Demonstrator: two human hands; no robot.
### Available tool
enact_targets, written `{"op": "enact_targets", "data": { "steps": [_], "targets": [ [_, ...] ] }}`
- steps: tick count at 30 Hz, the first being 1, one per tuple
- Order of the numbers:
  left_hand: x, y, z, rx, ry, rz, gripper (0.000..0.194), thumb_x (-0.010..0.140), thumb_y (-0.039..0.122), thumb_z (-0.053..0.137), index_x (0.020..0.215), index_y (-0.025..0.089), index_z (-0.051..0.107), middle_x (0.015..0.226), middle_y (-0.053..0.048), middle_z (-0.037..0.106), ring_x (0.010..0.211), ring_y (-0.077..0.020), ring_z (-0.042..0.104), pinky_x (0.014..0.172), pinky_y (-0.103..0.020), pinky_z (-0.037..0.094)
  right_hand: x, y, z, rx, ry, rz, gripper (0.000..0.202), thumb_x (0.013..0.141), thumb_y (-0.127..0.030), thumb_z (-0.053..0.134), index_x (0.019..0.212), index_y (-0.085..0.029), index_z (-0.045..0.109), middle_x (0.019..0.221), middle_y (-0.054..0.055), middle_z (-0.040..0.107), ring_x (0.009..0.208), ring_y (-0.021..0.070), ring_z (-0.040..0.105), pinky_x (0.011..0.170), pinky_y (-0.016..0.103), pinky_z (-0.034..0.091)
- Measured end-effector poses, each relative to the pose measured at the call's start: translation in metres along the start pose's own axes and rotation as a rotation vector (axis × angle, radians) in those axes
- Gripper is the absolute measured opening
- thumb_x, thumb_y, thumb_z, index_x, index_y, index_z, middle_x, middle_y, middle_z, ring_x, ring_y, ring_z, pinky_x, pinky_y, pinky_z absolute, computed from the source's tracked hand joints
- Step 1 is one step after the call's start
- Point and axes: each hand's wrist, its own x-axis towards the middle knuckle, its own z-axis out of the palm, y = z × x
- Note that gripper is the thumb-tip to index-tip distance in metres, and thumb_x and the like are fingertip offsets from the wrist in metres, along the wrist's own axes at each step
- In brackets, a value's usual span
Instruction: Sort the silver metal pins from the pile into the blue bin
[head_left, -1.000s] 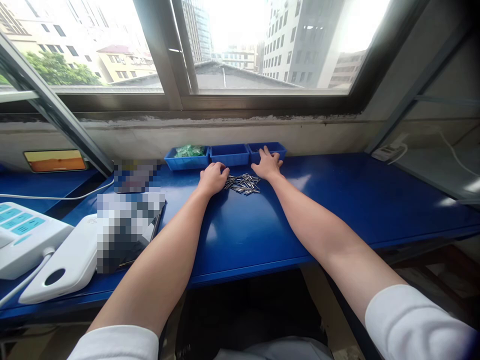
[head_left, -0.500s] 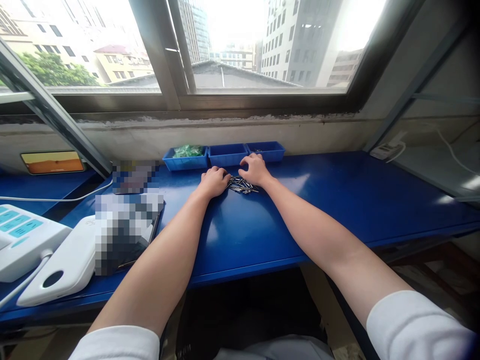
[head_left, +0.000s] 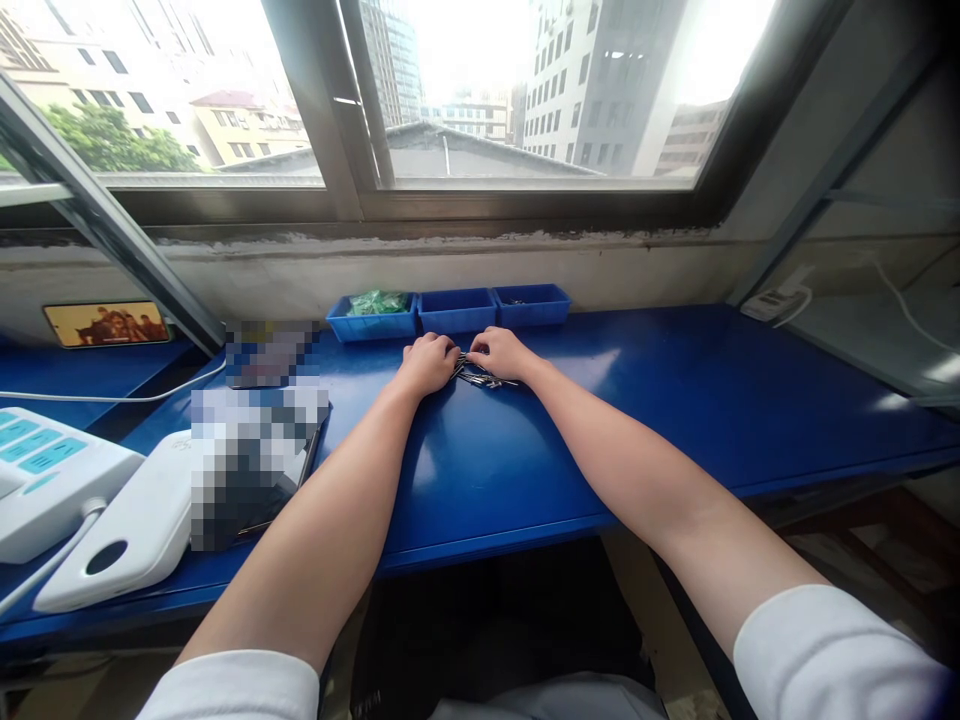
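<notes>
A loose pile of thin, shiny metal pins point(head_left: 491, 380) lies on the blue tabletop, partly hidden by both hands. My left hand point(head_left: 427, 364) rests at the pile's left edge, its fingers curled down and its thumb against the pins. What it may hold is hidden. From the right, my right hand point(head_left: 502, 352) reaches over the back of the pile, thumb and fingers closed down among the pins. Behind the hands stand three joined blue bins: the left bin point(head_left: 370, 327) with green plastic packets point(head_left: 377, 302), the middle bin point(head_left: 457, 320), and the right bin point(head_left: 532, 314) with a few small dark pieces.
At the left are a white power strip point(head_left: 56, 480), a white rounded device point(head_left: 124, 530) and a phone point(head_left: 109, 324) propped up with a lit screen. A blurred-out item lies by my left forearm. A window and metal shelf frames border the blue table point(head_left: 675, 400).
My right hand has come down from in front of the right bin onto the pile, its fingers closing in toward my left hand. The left hand stays in place. The phone's picture differs.
</notes>
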Motion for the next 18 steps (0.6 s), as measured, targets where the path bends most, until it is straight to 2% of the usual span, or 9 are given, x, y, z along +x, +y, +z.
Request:
{"op": "enact_targets", "data": {
  "steps": [7,13,18],
  "targets": [
    [-0.001,0.002,-0.002,-0.043,0.023,0.041,0.031,0.087,0.037,0.039,0.096,0.022,0.065,0.106,-0.009,0.060,0.105,-0.0275,0.054,0.092,-0.043,0.039,0.000,0.004,0.003,0.020,0.041,-0.015,0.018,0.082,-0.031,0.055,0.083,-0.019,0.069,0.086,0.004,0.061,0.080,0.0145,0.056,0.079,0.026,0.042],
    [-0.003,0.009,-0.009,-0.104,0.105,0.139,0.028,0.086,0.034,0.042,0.092,0.021,0.067,0.103,-0.007,0.063,0.102,-0.0229,0.056,0.091,-0.035,0.040,-0.001,0.000,-0.001,0.022,0.157,-0.021,0.019,0.083,-0.030,0.052,0.086,-0.020,0.068,0.085,0.004,0.061,0.085,0.0169,0.055,0.083,0.029,0.040],
    [-0.005,0.012,-0.012,-0.142,0.131,0.149,0.025,0.085,0.031,0.046,0.093,0.021,0.067,0.103,-0.006,0.064,0.100,-0.0223,0.057,0.093,-0.035,0.040,-0.002,-0.006,-0.004,0.119,0.232,-0.028,0.020,0.083,-0.027,0.049,0.080,-0.018,0.066,0.081,0.003,0.062,0.081,0.0151,0.055,0.078,0.026,0.040]
  ]
}}
